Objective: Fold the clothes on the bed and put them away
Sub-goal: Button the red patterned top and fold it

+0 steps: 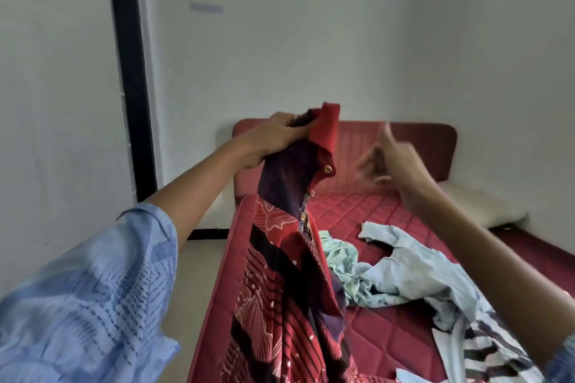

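above the near left edge of the bed [357, 336] my left hand [277, 137] grips the red patterned shirt [280, 289] by its collar; my right hand [389, 158] hangs blurred, fingers loose, holding nothing

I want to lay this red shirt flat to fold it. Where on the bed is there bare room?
Free: the quilted mattress between the headboard and the pale blue clothes, left of the pillow. A smaller bare patch lies near the foot, between the hanging red shirt and the striped garment. The right middle is crowded.
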{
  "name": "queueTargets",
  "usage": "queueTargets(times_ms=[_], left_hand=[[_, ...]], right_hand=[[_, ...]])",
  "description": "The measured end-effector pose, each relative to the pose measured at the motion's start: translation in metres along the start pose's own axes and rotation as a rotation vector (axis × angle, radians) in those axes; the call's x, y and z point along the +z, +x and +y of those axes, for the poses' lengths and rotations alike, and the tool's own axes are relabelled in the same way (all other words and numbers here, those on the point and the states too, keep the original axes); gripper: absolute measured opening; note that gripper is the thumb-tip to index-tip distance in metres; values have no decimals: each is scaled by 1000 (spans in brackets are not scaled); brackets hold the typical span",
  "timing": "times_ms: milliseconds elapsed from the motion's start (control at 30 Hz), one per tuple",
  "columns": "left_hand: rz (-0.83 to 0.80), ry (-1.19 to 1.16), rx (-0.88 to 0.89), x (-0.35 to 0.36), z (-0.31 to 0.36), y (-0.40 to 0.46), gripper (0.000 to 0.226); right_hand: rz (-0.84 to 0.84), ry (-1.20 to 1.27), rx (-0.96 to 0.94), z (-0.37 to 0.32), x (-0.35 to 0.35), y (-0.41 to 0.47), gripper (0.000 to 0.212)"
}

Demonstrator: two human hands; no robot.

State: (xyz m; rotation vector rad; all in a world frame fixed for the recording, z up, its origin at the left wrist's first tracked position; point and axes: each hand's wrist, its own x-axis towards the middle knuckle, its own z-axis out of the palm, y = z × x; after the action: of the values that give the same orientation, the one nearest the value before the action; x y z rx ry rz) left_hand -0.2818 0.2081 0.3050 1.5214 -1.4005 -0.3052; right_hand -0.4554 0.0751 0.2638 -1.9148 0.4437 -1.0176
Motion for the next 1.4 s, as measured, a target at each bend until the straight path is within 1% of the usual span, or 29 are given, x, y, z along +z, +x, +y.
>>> queueTargets(times_ms=[33,67,100,133,167,200,267,333,433,467,500,533,633,700,767,800,867,900,967,1000,1067,1133,1167,1267,1300,1333,1400], left_hand=[[31,-35,0,-3,0,3,19],[57,-78,5,-5,2,5,19],[71,-112,15,-7,5,8,19],[83,-135,26,-9,7,10,19],[95,-144,34,-12,8,12,20],[106,-147,39,-14,11,14,21],[138,-125,42,-17,14,18,23],[201,-93,19,-18,13,24,27],[273,-54,-18,-22,6,31,34],[280,-53,-23,-24,4,31,35],[282,-53,-22,-26,3,32,34],[287,-49,-18,-27,3,33,34],[339,-20,2,-30,4,37,30],[382,-40,4,-32,7,39,28],[400,-83,3,-34,12,41,28],[398,-103,5,-36,15,41,27],[400,-99,7,-44,22,39,25],[415,-83,3,-49,25,37,24],[462,-69,2,-69,29,34,23],[482,-66,5,-79,30,32,24],[494,-52,24,-99,33,28,26],[464,-10,48,-113,39,26,28],[449,9,57,-116,43,26,29],[426,59,105,-126,62,26,30],[423,102,120,-130,68,26,30],[423,159,125,-134,72,24,31],[411,284,128,-142,82,16,33]], right_hand=[[-55,-54,58,26,0,-5,48],[-159,-149,98,52,2,-12,24],[-292,-254,142,77,6,-21,12],[-419,-317,162,99,12,-30,29],[-523,-322,169,115,20,-39,44],[-601,-278,164,123,28,-48,52],[-658,-180,93,122,44,-62,53],[-627,-16,57,114,58,-69,50],[-440,321,88,106,68,-65,38],[-389,381,115,102,69,-65,37],[-360,385,118,103,69,-64,37],[-380,371,102,102,69,-64,39],[-537,297,7,101,67,-68,60],[-583,311,10,97,70,-69,61],[-491,260,47,97,78,-64,53],[-421,184,16,96,81,-57,43],[-264,-59,-122,97,82,-33,12],[-193,-140,-154,95,78,-19,11],[-28,-195,-176,82,58,15,30],[66,-193,-186,70,45,30,32],[215,-189,-209,39,16,59,29],[321,-147,-219,3,-4,86,25],[355,-135,-226,-14,-11,96,24],[429,-136,-326,-72,-30,117,24],[424,-140,-352,-88,-36,121,23],[387,-142,-369,-102,-43,123,23],[237,-189,-392,-123,-61,123,26]])
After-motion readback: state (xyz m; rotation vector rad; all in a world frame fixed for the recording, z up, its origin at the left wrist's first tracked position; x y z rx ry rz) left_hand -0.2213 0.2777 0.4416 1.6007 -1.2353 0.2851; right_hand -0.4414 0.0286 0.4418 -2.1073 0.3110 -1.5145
